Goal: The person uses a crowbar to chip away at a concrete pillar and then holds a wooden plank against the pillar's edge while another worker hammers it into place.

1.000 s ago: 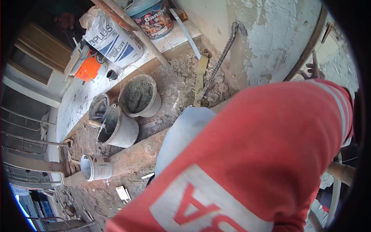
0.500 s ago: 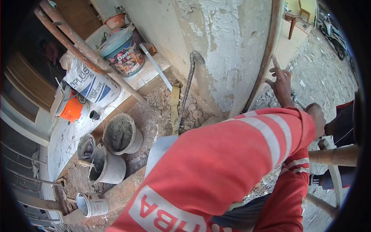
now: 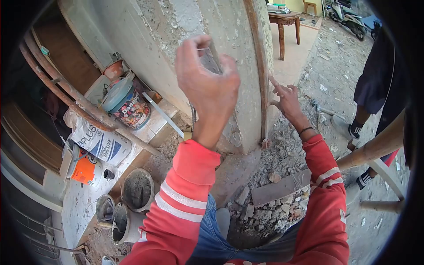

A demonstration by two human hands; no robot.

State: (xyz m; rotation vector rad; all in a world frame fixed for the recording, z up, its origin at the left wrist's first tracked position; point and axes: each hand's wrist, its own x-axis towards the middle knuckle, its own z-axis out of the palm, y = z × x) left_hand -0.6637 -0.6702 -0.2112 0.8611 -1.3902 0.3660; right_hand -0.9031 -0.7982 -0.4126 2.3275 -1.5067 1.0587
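Note:
Raised before the wall, my left hand has its thumb and fingers curled around a flat grey piece, whose exact kind I cannot make out. Farther right, my right hand is empty, its fingers spread. Its fingertips are at the long wooden strip along the wall's edge; whether they press on it I cannot tell. White, rough patches of plaster show on the wall behind my left hand.
Rubble and a board lie below. Mortar buckets, an adhesive bag and a lidded tub are left. At right, another person stands near bamboo poles. A table stands beyond the wall.
My left arm, which crossed over my right arm, has swung left and up in front of the wall. The view has shifted right, and my right hand stays by the wooden strip.

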